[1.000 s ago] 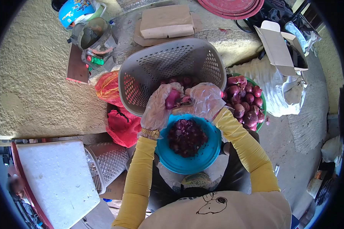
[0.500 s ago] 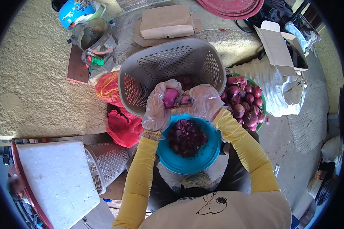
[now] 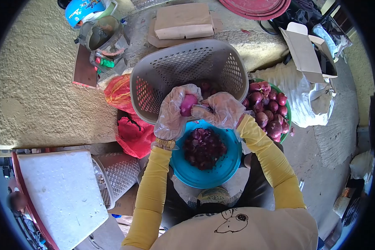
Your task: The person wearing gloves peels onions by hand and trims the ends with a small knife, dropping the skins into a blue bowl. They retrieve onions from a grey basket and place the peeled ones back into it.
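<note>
Onion [image 3: 188, 104], red, part-peeled, pinched between both gloved hands directly above blue bowl [image 3: 221, 168]. Left hand [image 3: 173, 112] curled closed around bulb, fingers wrapped over top and near side. Right hand [image 3: 221, 109] half-closed against bulb's right flank; seems to grip something small at the fingertips, blade or skin strip, cannot tell which. Judged firm, light, rounded; bare purple flesh probably slick under thin plastic gloves, so best gripped around the widest part, palm cupped behind. Loose outer skin brittle, likely to tear away. Peelings [image 3: 203, 148] heaped in bowl just below hands. Grey basket [image 3: 154, 79] just beyond hands. Green bowl [image 3: 286, 109] of unpeeled onions near right forearm.
</note>
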{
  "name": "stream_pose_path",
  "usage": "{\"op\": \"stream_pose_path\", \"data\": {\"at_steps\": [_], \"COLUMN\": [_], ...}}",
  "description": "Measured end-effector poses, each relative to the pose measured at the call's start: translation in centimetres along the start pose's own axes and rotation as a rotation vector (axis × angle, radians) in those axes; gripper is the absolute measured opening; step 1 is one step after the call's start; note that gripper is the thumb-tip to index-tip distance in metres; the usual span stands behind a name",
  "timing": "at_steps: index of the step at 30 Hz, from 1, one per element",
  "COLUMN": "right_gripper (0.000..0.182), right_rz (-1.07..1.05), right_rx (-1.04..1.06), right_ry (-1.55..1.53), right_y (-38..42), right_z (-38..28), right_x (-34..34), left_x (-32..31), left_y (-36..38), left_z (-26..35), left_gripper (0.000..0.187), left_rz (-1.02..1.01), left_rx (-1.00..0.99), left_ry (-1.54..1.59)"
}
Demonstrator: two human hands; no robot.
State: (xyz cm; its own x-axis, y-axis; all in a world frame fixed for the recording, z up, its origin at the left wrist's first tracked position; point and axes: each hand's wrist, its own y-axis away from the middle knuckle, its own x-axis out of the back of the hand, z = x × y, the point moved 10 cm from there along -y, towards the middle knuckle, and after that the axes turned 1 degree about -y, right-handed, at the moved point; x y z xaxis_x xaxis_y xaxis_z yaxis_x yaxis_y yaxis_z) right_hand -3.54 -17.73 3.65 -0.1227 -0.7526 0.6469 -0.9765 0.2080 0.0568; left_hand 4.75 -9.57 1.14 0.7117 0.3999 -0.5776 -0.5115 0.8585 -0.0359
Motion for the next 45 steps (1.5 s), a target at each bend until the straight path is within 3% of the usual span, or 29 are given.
{"op": "stream_pose_path", "data": {"at_steps": [6,11,14,17,23,27,29,30,32,33,36,38,39,41,45], "right_gripper": [0.053,0.055,0.063,0.077,0.074,0.071,0.068,0.068,0.071,0.071,0.071,0.073,0.073,0.065,0.065], "right_rz": [-0.126,-0.049,0.03,-0.034,0.159,0.131,0.26,0.26,0.151,0.152,0.122,0.096,0.098,0.258,0.187], "right_rx": [-0.057,0.276,0.389,0.288,0.175,0.1,0.141,0.141,0.026,0.026,-0.064,-0.115,-0.111,0.119,0.118], "right_ry": [-0.051,0.25,0.239,0.353,0.419,0.424,0.405,0.404,0.391,0.392,0.411,0.399,0.403,0.323,0.319], "right_y": [0.0,0.6,1.3,0.9,0.6,0.4,0.8,0.8,0.5,0.5,0.4,0.4,0.4,0.7,0.7], "right_z": [0.7,-1.4,-2.9,-2.7,-1.6,-1.2,-1.3,-1.3,-0.2,-0.3,0.2,0.5,1.1,0.2,-0.5], "right_x": [-1.0,-1.9,-1.5,-1.3,0.0,0.5,1.8,2.1,2.2,2.3,2.4,2.5,2.3,2.9,2.3], "left_x": [0.7,1.5,2.1,2.3,2.7,2.7,1.6,1.7,2.4,2.3,2.0,1.6,1.5,2.3,2.7], "left_y": [-0.1,-0.2,-0.1,-0.3,0.0,0.4,0.3,0.2,0.5,0.4,0.3,0.1,0.2,0.7,1.2], "left_z": [-0.4,0.8,0.8,0.8,-0.1,-0.6,0.2,0.1,-1.9,-1.9,-1.5,0.5,0.9,-0.9,-1.0], "left_gripper": [0.042,0.041,0.04,0.04,0.041,0.042,0.045,0.045,0.048,0.048,0.051,0.052,0.052,0.055,0.069], "left_rz": [0.029,0.076,0.122,0.123,0.19,0.178,0.024,0.024,0.12,0.118,0.075,-0.007,-0.007,0.084,0.14], "left_rx": [0.039,0.006,0.023,-0.003,0.105,0.187,0.105,0.105,0.27,0.269,0.212,-0.035,-0.041,0.274,0.342], "left_ry": [-0.024,0.013,0.032,0.026,0.069,0.09,-0.322,-0.322,0.117,0.117,0.016,-0.666,-0.666,-0.2,-0.312]}}
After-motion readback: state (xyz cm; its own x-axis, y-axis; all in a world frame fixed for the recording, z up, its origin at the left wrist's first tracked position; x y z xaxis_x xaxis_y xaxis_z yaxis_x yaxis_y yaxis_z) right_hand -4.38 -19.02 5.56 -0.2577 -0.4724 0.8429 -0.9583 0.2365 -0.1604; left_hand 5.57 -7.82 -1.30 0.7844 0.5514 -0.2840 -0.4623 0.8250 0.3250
